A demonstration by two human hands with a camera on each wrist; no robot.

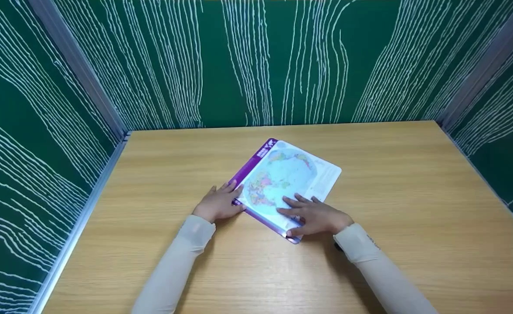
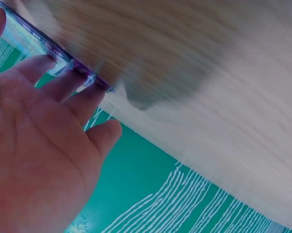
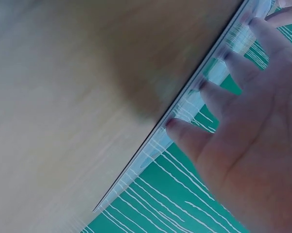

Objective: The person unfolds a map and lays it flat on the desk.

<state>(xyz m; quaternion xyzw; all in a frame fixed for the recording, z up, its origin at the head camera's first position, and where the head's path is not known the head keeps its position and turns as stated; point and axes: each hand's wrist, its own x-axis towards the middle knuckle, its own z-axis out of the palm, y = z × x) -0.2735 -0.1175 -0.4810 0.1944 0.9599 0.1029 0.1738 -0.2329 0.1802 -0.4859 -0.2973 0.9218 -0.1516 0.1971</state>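
Head view faces forward and down from above — wrist views, tilted and close, share its map board [image 1: 284, 174]

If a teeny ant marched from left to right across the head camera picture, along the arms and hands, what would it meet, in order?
Left sleeve → left hand → purple-edged world map → right hand → right sleeve.

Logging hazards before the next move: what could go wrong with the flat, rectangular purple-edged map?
1. The flat, rectangular purple-edged map might twist on the light-brown wooden table if pushes differ: the left hand touches its left corner, the right hand lies by its nearest corner.
2. The spread right hand might smudge its shiny printed face.
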